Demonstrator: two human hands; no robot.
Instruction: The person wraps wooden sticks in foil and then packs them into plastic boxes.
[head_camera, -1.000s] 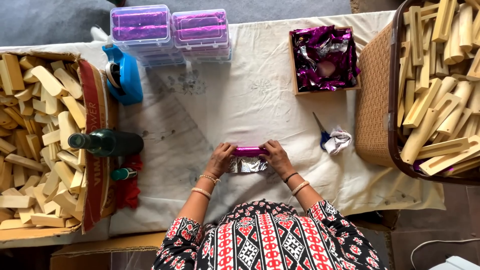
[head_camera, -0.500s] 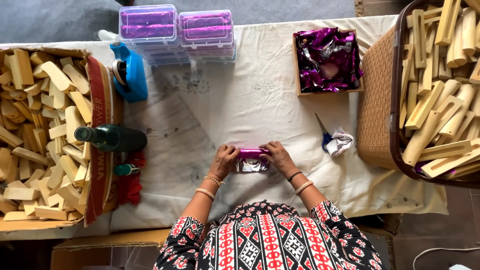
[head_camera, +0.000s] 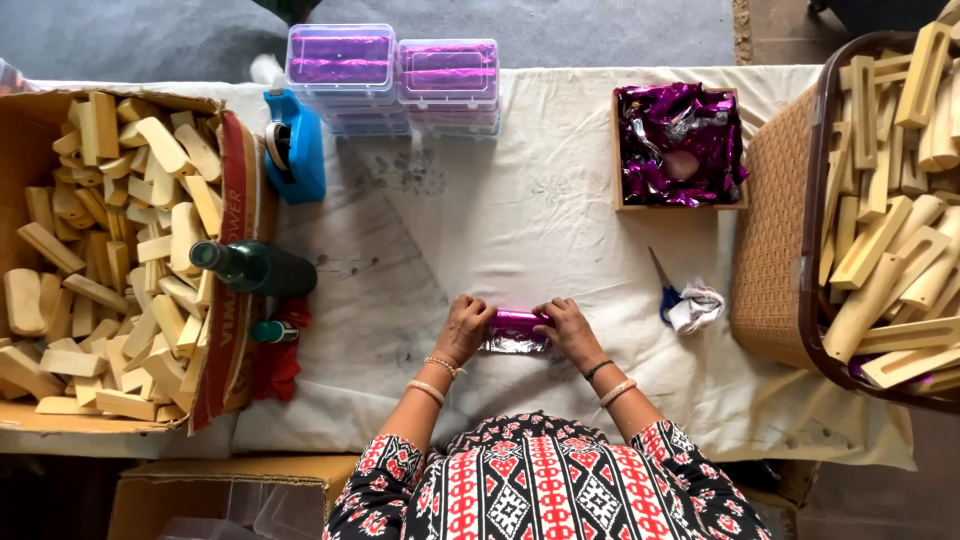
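Note:
A small block half wrapped in shiny purple foil (head_camera: 517, 322) lies on the white cloth of the table (head_camera: 520, 215), with a silver flap of foil spread under it. My left hand (head_camera: 465, 328) grips its left end and my right hand (head_camera: 567, 331) grips its right end, fingers curled over the foil. Both wrists wear bangles.
A cardboard box of pale wooden blocks (head_camera: 110, 250) stands at the left, beside a dark green bottle (head_camera: 255, 267) and a blue tape dispenser (head_camera: 295, 145). Clear lidded boxes of purple pieces (head_camera: 395, 75) sit at the back. A tray of purple foil (head_camera: 680, 145), scissors (head_camera: 665, 290) and a basket of wooden pieces (head_camera: 880, 210) are at the right.
My hands stay on the foil-wrapped block and have closed in a little over its ends. The view has shifted slightly; nothing else has moved.

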